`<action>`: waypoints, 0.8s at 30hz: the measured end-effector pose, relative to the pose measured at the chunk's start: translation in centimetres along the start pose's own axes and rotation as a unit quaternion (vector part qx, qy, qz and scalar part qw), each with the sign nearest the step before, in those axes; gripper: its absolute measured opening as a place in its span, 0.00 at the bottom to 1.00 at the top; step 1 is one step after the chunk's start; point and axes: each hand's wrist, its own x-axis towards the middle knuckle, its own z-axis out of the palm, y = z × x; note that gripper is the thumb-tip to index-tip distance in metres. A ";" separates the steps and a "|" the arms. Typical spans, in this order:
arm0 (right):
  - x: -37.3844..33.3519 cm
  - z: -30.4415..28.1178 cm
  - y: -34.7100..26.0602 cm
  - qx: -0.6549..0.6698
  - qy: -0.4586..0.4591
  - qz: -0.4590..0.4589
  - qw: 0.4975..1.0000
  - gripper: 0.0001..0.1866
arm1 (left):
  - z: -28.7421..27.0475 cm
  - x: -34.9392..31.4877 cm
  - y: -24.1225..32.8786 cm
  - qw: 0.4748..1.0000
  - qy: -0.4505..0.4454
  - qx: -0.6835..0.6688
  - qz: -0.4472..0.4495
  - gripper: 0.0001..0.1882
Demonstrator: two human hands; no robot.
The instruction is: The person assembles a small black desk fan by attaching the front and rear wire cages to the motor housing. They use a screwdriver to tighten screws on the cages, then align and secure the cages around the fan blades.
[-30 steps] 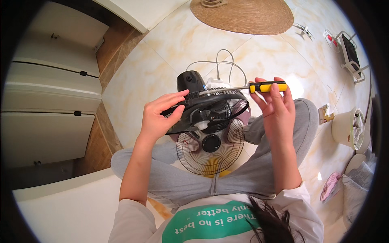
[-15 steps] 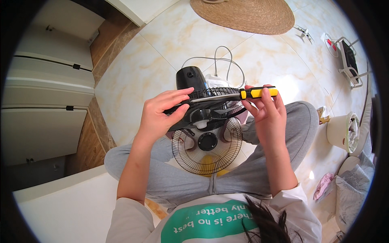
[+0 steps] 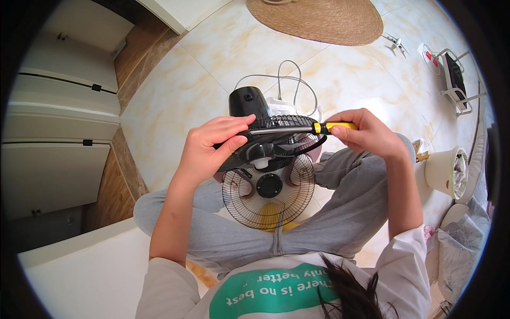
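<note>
My right hand (image 3: pixel 366 132) is wrapped round the yellow and black handle of a screwdriver (image 3: pixel 319 128). The long metal shaft points left across the fan, and its tip ends beside my left fingers; what it touches there is hidden. My left hand (image 3: pixel 207 144) grips a black part of the fan between fingers and thumb. This black electric fan (image 3: pixel 260 151) sits between my crossed legs. Its round wire grille (image 3: pixel 249 212) with a dark hub lies nearest to me, and the black motor-like housing (image 3: pixel 247 103) stands up at the far side.
A grey cable (image 3: pixel 300 80) loops on the marbled tile floor behind the fan. At the top lies a round woven mat (image 3: pixel 324 21). A white bin (image 3: pixel 441 170) stands at the right, below a white-framed rack (image 3: pixel 458 80). White cabinets (image 3: pixel 58 175) line the left.
My right hand has turned over on the handle, from fingertips beneath it to a grip from its right end, and my right elbow has swung outward. My left hand stays nearly in place.
</note>
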 end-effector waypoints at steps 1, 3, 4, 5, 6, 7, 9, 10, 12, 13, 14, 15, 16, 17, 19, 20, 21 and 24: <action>0.5 -0.2 0.1 0.006 -0.043 -0.050 0.998 0.18 | 0.2 0.1 0.1 1.000 0.009 0.004 0.002 0.12; 1.3 -0.4 0.2 -0.099 0.014 -0.102 0.990 0.20 | 0.3 0.2 0.2 1.000 0.025 0.014 0.000 0.12; 1.8 0.4 0.5 -0.103 0.024 -0.155 0.982 0.18 | 0.3 0.3 0.2 0.999 0.033 0.017 0.006 0.12; 2.1 1.0 0.7 -0.091 0.045 -0.189 0.977 0.18 | 0.3 0.4 0.2 0.999 0.040 0.018 0.010 0.11; 2.0 1.4 0.8 -0.189 0.048 -0.270 0.943 0.19 | 0.4 0.5 0.3 0.999 0.046 0.019 0.013 0.11; 1.9 1.8 0.8 -0.284 0.060 -0.277 0.916 0.21 | 0.4 0.5 0.3 0.999 0.046 0.022 0.004 0.11; 1.6 2.4 0.5 -0.306 0.115 -0.322 0.889 0.23 | 0.4 0.6 0.4 0.998 0.049 0.028 -0.014 0.11; 1.3 2.2 0.1 -0.345 0.137 -0.353 0.859 0.22 | 0.5 0.6 0.5 0.999 0.044 0.030 -0.004 0.11; 0.9 1.8 -0.6 -0.341 0.186 -0.350 0.852 0.16 | 0.6 0.6 0.6 0.999 0.034 0.038 0.009 0.11; 0.7 1.4 -1.0 -0.322 0.155 -0.306 0.882 0.15 | 0.6 0.6 0.7 0.999 0.032 0.037 0.013 0.11; 0.8 1.2 -1.3 -0.298 0.125 -0.255 0.911 0.15 | 0.6 0.6 0.7 0.999 0.030 0.037 0.012 0.11; 0.9 0.7 -1.7 -0.269 0.095 -0.231 0.930 0.15 | 0.6 0.5 0.7 0.999 0.029 0.038 0.010 0.11; 1.1 0.7 -1.8 -0.315 0.059 -0.219 0.922 0.15 | 0.6 0.6 0.7 0.999 0.035 0.030 0.009 0.11; 1.2 0.6 -1.9 -0.325 0.026 -0.174 0.929 0.16 | 0.6 0.6 0.6 0.999 0.040 0.022 0.005 0.11; 1.5 0.2 -2.1 -0.311 -0.028 -0.130 0.941 0.14 | 0.6 0.6 0.5 0.999 0.045 0.018 0.004 0.10; 1.6 0.3 -2.1 -0.299 -0.016 -0.146 0.943 0.12 | 0.6 0.5 0.5 0.999 0.043 0.021 0.006 0.10; 1.6 0.3 -2.2 -0.279 -0.012 -0.178 0.943 0.11 | 0.6 0.4 0.5 0.999 0.041 0.025 0.007 0.10; 1.3 0.8 -2.3 -0.244 0.014 -0.273 0.930 0.09 | 0.6 0.6 0.3 0.998 0.054 0.020 0.004 0.09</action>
